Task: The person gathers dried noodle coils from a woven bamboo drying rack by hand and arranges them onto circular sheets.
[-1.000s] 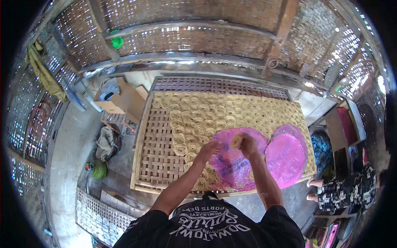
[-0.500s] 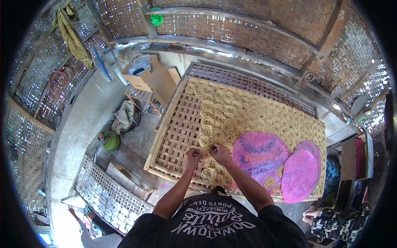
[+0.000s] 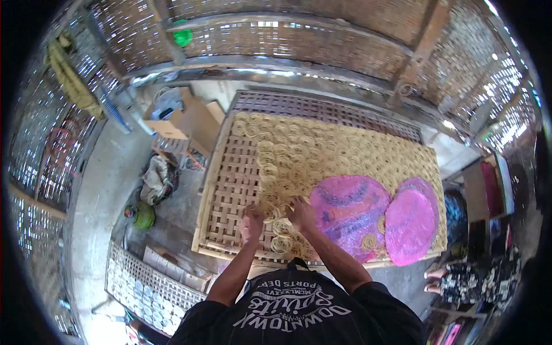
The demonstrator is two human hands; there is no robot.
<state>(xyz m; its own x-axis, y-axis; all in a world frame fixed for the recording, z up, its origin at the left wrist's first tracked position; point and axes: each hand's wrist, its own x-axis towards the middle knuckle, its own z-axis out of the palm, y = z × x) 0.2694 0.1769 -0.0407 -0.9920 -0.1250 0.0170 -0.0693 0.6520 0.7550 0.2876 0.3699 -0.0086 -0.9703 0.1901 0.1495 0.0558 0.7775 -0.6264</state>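
Both of my hands are over the near left part of a woven bamboo rack (image 3: 227, 190). A pale yellow coiled noodle nest (image 3: 273, 213) lies between them. My left hand (image 3: 252, 223) has its fingers curled at the nest's left edge, over the bare lattice. At its right edge is my right hand (image 3: 301, 214), fingers bent and closed on it; the fingertips are slightly blurred. Rows of similar noodle nests (image 3: 345, 149) cover much of the rack, with several more nests (image 3: 282, 244) just below my hands.
Two pink round mats or covers (image 3: 351, 210) lie over nests on the right. Left of the rack are a cardboard box (image 3: 195, 123), a green gas cylinder (image 3: 141, 216) and a second rack (image 3: 172, 283) with pale round pieces. A person's feet (image 3: 434, 282) show at lower right.
The head view has shifted, so the rack appears further left. My hands have moved slightly apart, with the noodle nest showing more fully between them.
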